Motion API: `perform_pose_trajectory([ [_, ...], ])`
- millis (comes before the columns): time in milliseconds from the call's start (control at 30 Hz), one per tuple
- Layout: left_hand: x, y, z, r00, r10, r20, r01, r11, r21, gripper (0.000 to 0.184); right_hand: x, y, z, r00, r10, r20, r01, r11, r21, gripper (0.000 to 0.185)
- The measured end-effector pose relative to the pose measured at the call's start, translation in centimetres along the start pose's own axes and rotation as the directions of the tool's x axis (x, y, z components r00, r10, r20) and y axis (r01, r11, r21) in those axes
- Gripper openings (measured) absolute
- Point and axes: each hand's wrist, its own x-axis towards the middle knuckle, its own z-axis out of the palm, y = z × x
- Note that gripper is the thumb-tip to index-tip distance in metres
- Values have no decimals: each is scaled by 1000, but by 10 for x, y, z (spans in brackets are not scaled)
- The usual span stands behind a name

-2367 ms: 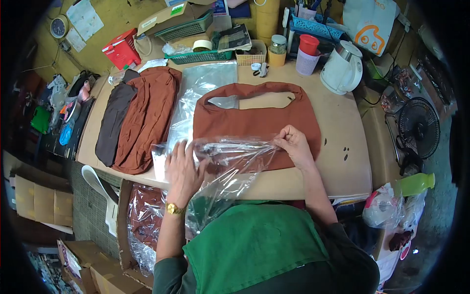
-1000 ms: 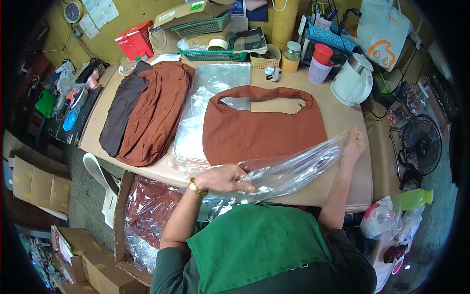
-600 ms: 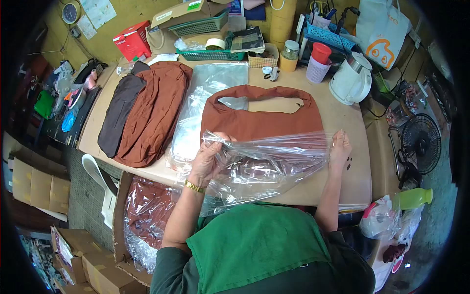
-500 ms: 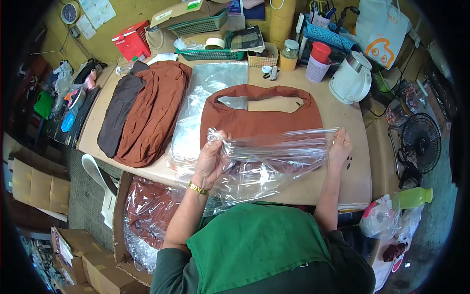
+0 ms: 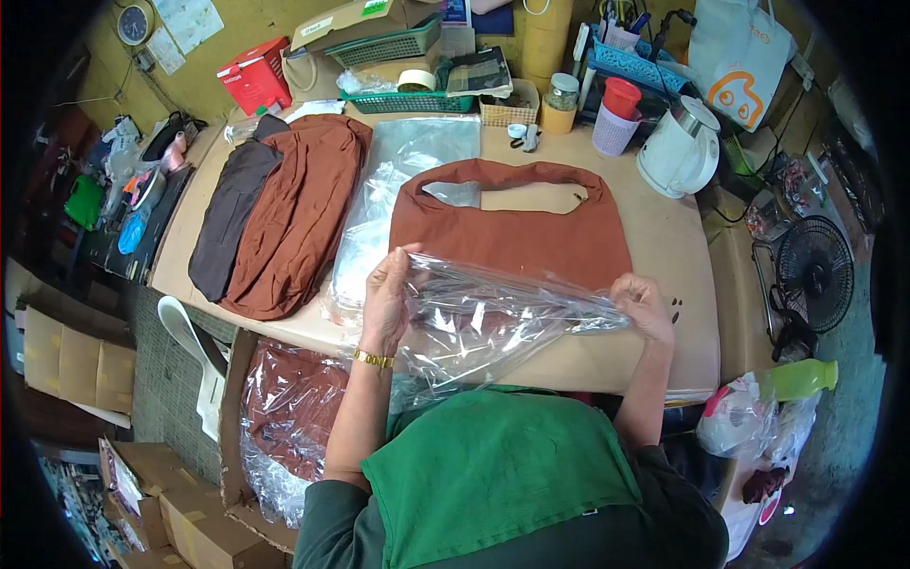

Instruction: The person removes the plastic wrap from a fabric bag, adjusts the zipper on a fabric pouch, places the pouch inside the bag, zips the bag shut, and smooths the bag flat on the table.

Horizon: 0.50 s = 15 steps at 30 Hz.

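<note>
A clear plastic bag (image 5: 483, 322) is stretched between my two hands, over the lower part of a rust-brown fabric bag (image 5: 512, 232). My left hand (image 5: 387, 289), with a gold watch at the wrist, grips its left end. My right hand (image 5: 645, 305) pinches the right end near the fabric bag's lower right corner. The fabric bag lies flat on the table with its handle loop toward the back. Beside it on the left is a stack of clear plastic bags (image 5: 412, 142). Farther left lies a pile of rust-brown and dark grey fabric bags (image 5: 294, 223).
Green baskets (image 5: 403, 101), a jar (image 5: 561, 95), a red cup (image 5: 622, 97) and a white kettle (image 5: 681, 152) line the table's back. A carton (image 5: 235, 417) with plastic-wrapped brown items stands below the table's left front edge. A fan (image 5: 813, 275) is at the right.
Compared with half a second ago, my left hand has moved slightly left and up, and my right hand has moved down. The stretched plastic now slants down to the right.
</note>
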Motion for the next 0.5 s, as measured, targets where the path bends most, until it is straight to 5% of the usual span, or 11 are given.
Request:
perform_pose_trajectory([
  [133,0,7,-4,990,51,131,-95,930,355,26,9,2,7,987,-62,-146,81,989,126,18],
  [167,-5,9,-3,990,50,134,-95,930,355,26,14,-8,15,934,-11,-356,121,950,286,13],
  [233,-17,20,4,775,-341,532,-209,657,725,24,20,-9,18,841,73,-536,195,884,425,9],
  [267,-14,28,10,681,-513,522,-143,606,783,32,21,3,14,795,144,-590,258,799,544,5],
  [300,-13,28,9,682,-514,520,-141,605,783,32,21,7,12,746,228,-626,327,694,641,3],
  [333,-11,26,5,830,-222,511,-217,715,664,32,18,8,8,744,230,-627,327,694,642,3],
  [367,-7,30,2,924,-66,376,-131,871,474,32,14,9,4,924,40,-381,79,953,291,6],
  [400,-4,34,0,971,94,221,-146,962,231,32,14,2,5,978,27,-207,-15,998,56,7],
  [433,3,45,-7,1000,15,17,-12,989,-147,32,14,-9,8,1000,13,-25,-18,979,-201,9],
  [467,13,50,-25,877,43,479,190,884,-427,32,14,-20,15,951,108,288,-70,988,-140,8],
  [500,10,55,-39,754,-78,653,511,693,-508,34,13,-28,21,800,169,576,-138,986,-98,9],
])
